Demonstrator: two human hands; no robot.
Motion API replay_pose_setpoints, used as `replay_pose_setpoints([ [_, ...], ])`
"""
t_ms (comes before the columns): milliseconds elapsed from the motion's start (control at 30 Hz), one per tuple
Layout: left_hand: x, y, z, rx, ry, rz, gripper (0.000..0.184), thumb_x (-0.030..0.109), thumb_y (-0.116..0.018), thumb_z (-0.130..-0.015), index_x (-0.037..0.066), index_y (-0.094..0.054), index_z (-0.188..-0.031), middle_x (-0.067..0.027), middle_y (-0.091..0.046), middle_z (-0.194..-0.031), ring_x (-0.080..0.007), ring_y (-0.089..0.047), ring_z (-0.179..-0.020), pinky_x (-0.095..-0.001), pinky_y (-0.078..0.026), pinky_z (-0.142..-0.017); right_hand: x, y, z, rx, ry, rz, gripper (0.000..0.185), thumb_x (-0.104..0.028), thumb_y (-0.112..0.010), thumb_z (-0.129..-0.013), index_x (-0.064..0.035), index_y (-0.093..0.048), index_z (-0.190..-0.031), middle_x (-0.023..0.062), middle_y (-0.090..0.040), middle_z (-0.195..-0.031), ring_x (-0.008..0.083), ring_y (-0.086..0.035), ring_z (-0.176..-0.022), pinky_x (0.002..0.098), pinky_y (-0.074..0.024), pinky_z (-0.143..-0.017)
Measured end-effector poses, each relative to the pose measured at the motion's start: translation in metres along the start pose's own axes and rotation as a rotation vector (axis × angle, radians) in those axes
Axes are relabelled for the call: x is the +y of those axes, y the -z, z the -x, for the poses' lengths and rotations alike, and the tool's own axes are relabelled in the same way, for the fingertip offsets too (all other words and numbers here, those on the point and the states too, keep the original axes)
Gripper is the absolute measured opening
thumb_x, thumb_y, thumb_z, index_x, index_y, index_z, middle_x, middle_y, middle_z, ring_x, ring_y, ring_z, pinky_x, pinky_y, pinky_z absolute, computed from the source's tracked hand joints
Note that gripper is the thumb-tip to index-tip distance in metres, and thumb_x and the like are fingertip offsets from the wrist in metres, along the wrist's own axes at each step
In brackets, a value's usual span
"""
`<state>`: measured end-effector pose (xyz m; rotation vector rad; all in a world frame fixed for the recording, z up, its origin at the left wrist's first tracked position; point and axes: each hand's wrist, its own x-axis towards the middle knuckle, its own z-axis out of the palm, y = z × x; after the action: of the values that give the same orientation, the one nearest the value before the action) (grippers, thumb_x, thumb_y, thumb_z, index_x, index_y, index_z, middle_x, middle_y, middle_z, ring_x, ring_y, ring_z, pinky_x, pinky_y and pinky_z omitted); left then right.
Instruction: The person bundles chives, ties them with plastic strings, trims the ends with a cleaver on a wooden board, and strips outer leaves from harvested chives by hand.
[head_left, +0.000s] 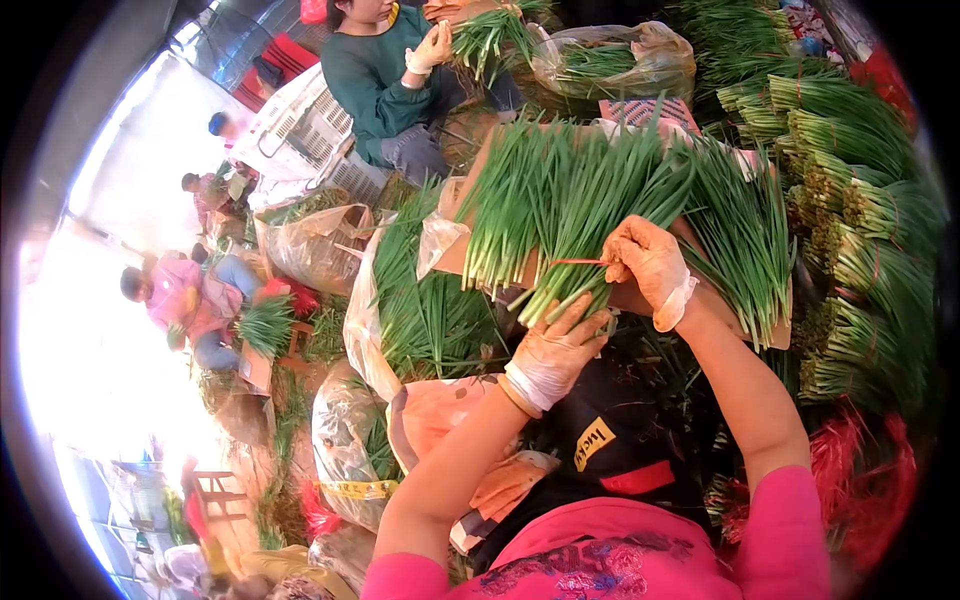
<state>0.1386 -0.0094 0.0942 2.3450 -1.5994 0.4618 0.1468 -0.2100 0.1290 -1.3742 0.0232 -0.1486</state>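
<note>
A bunch of green chives (pixel 600 200) lies across a brown board (pixel 452 256) on my lap, its pale stem ends towards me. My left hand (pixel 550 358), in a thin stained glove, has its fingers around the lower stem ends. In my right hand (pixel 652 270), gloved too, a red tie (pixel 580 262) is pinched between the fingertips. The tie stretches left across the stems; whether it passes underneath is hidden. More loose chives (pixel 495 225) rest on the board's left part, and another pile (pixel 745 240) covers its right.
Tied chive bundles (pixel 865 260) are stacked along the right. On the left stands an open plastic bag (pixel 372 320) of loose chives. Red ties (pixel 850 470) hang at lower right. A co-worker in a green top (pixel 375 85) sits ahead, near a white crate (pixel 310 130).
</note>
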Motion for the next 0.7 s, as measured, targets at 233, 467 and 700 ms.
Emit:
replay_pose_setpoints([
  [233,-0.034,0.027,-0.002,0.026,-0.010,0.131,0.036,-0.004,-0.057,-0.065,0.013,-0.067,-0.094,-0.0021,-0.062,-0.115,-0.0316,-0.052,-0.113,-0.0434,-0.046,-0.090,-0.023,-0.014,-0.041,-0.197,-0.016,0.132,0.018,-0.018,-0.050,-0.092,-0.0025,-0.053,-0.082,0.0050,-0.060,-0.077,0.0108,-0.058,-0.061,0.0228,-0.0443,-0.056],
  [467,-0.071,0.086,-0.043,0.148,0.184,0.041,0.037,0.007,-0.061,-0.076,0.008,-0.060,-0.113,-0.0141,-0.060,-0.117,-0.0310,-0.050,-0.118,-0.0424,-0.036,-0.103,0.009,0.003,-0.044,-0.234,-0.173,0.174,0.016,-0.019,-0.051,-0.091,-0.0049,-0.054,-0.085,0.0025,-0.061,-0.077,0.0106,-0.060,-0.060,0.0229,-0.0428,-0.053],
  [700,-0.038,0.037,-0.105,-0.557,0.535,-0.270,0.111,0.058,-0.072,-0.064,0.002,-0.018,-0.144,-0.0174,-0.032,-0.144,-0.0342,-0.029,-0.134,-0.0457,-0.026,-0.108,0.003,0.008,-0.044,-0.223,-0.176,0.124,0.015,-0.017,-0.054,-0.089,-0.0035,-0.054,-0.082,0.0033,-0.061,-0.075,0.0114,-0.059,-0.062,0.0229,-0.0426,-0.055],
])
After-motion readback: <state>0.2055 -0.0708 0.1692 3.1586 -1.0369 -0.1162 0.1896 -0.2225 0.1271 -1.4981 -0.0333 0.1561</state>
